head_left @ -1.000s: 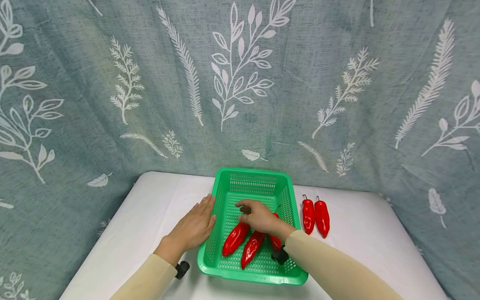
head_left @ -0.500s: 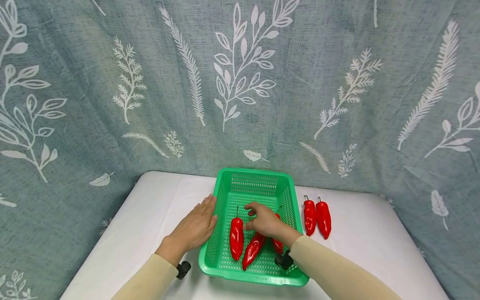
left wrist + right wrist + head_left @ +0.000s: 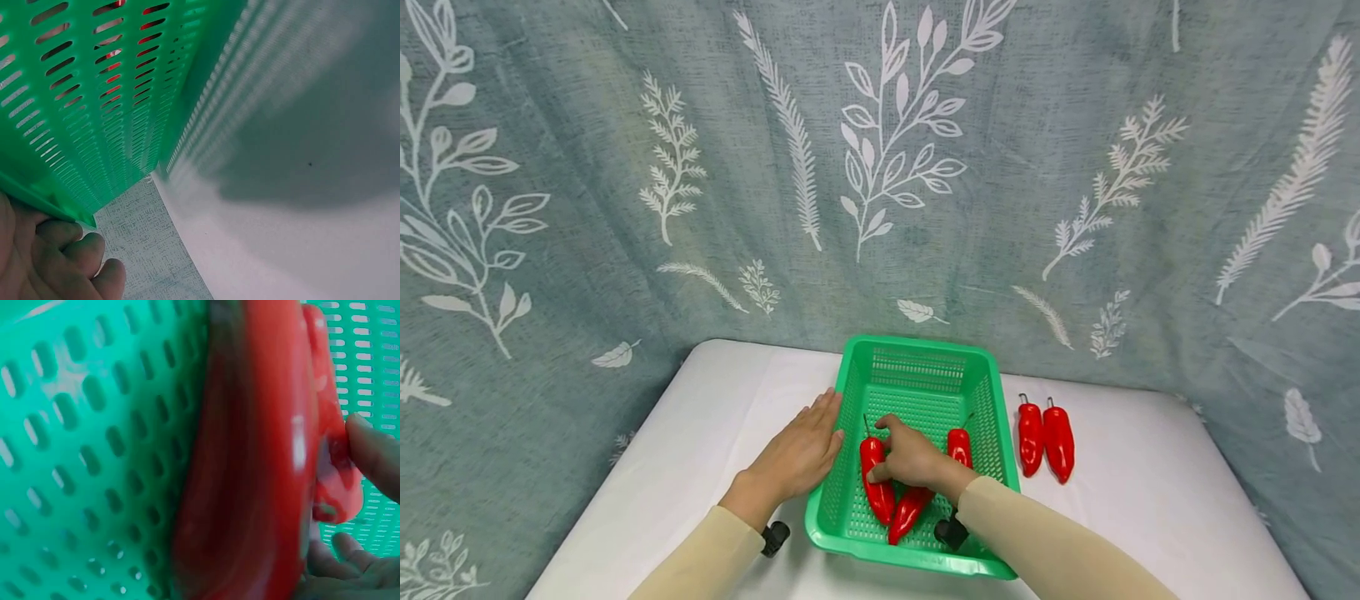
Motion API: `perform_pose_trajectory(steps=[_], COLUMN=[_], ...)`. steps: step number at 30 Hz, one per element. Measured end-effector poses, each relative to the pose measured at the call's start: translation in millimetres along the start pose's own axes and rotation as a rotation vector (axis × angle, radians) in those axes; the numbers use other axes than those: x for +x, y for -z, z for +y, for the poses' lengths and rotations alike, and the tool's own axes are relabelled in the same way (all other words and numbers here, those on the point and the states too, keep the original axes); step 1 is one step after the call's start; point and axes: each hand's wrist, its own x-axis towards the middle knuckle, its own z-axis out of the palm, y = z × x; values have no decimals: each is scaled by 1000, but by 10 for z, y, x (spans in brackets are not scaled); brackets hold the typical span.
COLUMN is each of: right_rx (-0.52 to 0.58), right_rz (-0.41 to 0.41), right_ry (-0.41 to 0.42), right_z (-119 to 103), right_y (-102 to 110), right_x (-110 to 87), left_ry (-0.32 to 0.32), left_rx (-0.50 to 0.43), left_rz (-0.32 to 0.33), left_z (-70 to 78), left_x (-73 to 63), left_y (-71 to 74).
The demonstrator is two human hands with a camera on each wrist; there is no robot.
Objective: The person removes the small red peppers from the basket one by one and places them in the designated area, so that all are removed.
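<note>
A green slotted basket (image 3: 925, 344) stands on the white table. Three red peppers lie inside: a left one (image 3: 876, 492), a middle one (image 3: 911, 511) and a right one (image 3: 959, 445). My right hand (image 3: 912, 457) reaches into the basket and pinches the left pepper, thumb across its body. In the right wrist view the thumb (image 3: 374, 456) touches that pepper (image 3: 331, 462) behind a nearer, blurred one (image 3: 250, 487). My left hand (image 3: 801, 450) lies flat on the basket's left outer wall (image 3: 100, 112). Its fingertips (image 3: 69, 262) show under the rim.
Two more red peppers (image 3: 1031, 433) (image 3: 1059, 440) lie side by side on the white table (image 3: 1150, 483), right of the basket. A grey-green leaf-print curtain (image 3: 880, 167) closes off the back and both sides. Bare tabletop lies left of my left hand.
The left pepper in the basket swung from slanted to pointing straight back. My right hand moved left and nearer onto it. The left hand stayed against the basket.
</note>
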Motion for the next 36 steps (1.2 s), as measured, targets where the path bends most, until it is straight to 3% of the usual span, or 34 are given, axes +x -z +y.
perform_pose_trajectory(steps=[5, 16, 25, 36], right_rx=[35, 240, 210, 328], right_rz=[-5, 61, 155, 227], right_ry=[-4, 18, 32, 35], right_z=[6, 32, -41, -129], right_y=[6, 112, 205, 383], right_x=[-1, 25, -24, -102], left_ry=[-4, -7, -16, -24], left_rx=[4, 5, 7, 50], left_rz=[5, 5, 1, 5], left_z=[15, 14, 32, 30], left_x=[14, 4, 6, -8], left_y=[-10, -12, -5, 28])
